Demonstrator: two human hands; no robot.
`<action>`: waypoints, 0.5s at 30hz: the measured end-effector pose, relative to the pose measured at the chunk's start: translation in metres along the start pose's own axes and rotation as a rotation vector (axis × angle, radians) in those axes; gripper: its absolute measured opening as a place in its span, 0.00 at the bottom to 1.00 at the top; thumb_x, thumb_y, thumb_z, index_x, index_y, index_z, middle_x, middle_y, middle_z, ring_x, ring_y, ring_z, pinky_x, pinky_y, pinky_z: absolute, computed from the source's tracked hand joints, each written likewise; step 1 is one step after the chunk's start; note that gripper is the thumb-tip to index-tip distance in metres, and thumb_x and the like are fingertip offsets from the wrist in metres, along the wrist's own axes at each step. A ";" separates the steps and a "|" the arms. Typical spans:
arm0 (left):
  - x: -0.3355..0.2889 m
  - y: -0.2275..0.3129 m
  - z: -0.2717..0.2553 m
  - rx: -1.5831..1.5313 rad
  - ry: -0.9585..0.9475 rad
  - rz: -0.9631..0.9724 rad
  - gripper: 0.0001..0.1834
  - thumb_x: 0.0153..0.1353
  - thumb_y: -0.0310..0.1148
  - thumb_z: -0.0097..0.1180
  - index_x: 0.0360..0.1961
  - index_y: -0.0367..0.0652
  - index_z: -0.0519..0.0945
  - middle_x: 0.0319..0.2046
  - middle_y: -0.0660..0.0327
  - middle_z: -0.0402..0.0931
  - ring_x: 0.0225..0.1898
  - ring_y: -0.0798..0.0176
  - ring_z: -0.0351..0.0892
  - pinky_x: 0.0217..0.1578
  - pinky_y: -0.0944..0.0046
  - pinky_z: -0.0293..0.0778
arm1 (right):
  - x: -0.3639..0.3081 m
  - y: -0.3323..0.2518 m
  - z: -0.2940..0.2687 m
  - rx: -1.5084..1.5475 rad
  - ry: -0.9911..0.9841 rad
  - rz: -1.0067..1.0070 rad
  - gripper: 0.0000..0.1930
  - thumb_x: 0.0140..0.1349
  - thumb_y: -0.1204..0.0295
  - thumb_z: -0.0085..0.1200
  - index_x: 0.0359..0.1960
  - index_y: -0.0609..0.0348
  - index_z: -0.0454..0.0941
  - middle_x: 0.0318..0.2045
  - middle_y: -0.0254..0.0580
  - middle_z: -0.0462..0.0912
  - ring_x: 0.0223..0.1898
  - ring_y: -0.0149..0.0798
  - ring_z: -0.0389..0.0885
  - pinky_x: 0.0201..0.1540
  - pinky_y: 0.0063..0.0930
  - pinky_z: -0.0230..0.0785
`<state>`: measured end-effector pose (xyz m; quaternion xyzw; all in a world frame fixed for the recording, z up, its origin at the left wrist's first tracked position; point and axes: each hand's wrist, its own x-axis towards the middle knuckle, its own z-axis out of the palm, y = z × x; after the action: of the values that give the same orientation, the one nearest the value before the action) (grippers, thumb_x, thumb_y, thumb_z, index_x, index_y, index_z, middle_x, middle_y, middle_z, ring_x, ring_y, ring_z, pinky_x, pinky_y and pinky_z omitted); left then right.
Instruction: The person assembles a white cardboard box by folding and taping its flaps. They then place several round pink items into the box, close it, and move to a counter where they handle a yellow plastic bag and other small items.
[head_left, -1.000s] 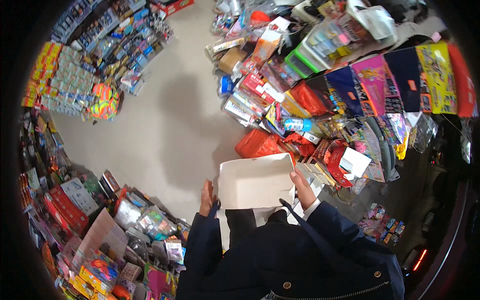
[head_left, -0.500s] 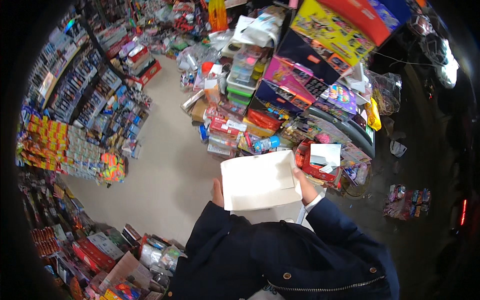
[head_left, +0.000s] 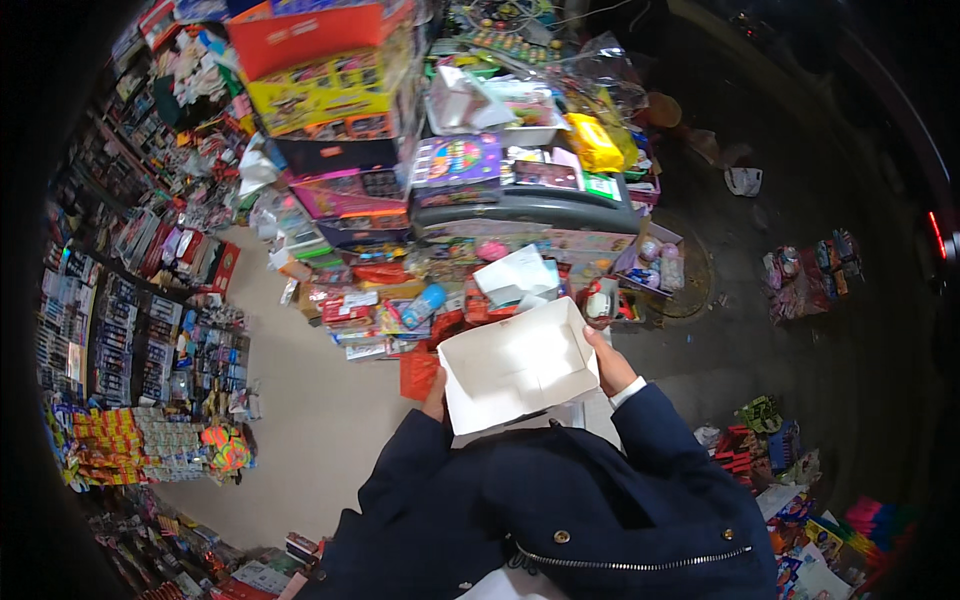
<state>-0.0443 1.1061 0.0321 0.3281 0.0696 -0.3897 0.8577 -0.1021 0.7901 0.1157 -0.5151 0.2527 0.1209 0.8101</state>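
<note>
Between my two hands is a shallow white cardboard box (head_left: 515,368), its open side facing up and its bright inside showing nothing in it. My left hand (head_left: 436,396) grips the box's left wall, mostly hidden behind it. At the opposite end my right hand (head_left: 608,362) has its thumb on the wall, with the other fingers out of sight underneath. Just past the far rim lie a white paper sheet (head_left: 517,277) and a red box (head_left: 418,374), partly covered. A blue cylindrical container (head_left: 424,305) rests among packaged goods to the left.
Stacked colourful display boxes (head_left: 318,100) rise ahead. A dark grey counter-like surface (head_left: 525,212) carries a purple box (head_left: 457,165) and a yellow packet (head_left: 594,143). Shelves of small packaged goods (head_left: 110,340) line the left. More goods (head_left: 800,540) lie at lower right.
My view has swung to the right, so the display stacks now sit further left and goods at lower right have come in. Both hands still hold the white box, now tilted slightly.
</note>
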 end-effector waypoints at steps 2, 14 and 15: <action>0.019 -0.024 0.037 0.081 0.124 -0.107 0.41 0.67 0.59 0.51 0.72 0.43 0.60 0.67 0.53 0.67 0.66 0.53 0.68 0.67 0.53 0.64 | -0.017 -0.013 -0.045 0.094 0.046 -0.011 0.32 0.73 0.49 0.45 0.67 0.63 0.66 0.56 0.43 0.79 0.55 0.36 0.79 0.59 0.30 0.69; 0.163 -0.104 0.165 0.421 0.065 -0.512 0.41 0.66 0.68 0.45 0.71 0.54 0.65 0.54 0.65 0.76 0.54 0.64 0.74 0.58 0.58 0.68 | -0.094 -0.025 -0.235 0.377 0.216 -0.288 0.37 0.70 0.45 0.46 0.68 0.64 0.64 0.63 0.46 0.74 0.62 0.42 0.74 0.62 0.34 0.68; 0.176 -0.102 0.167 0.532 0.137 -0.457 0.39 0.65 0.67 0.48 0.70 0.55 0.66 0.49 0.67 0.78 0.49 0.67 0.76 0.55 0.59 0.69 | -0.093 -0.027 -0.239 0.413 0.236 -0.290 0.38 0.70 0.44 0.45 0.70 0.62 0.61 0.65 0.47 0.71 0.65 0.44 0.71 0.64 0.37 0.66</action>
<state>-0.0196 0.8443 0.0439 0.5412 0.0948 -0.5530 0.6263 -0.2360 0.5699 0.1041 -0.3804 0.2881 -0.1114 0.8717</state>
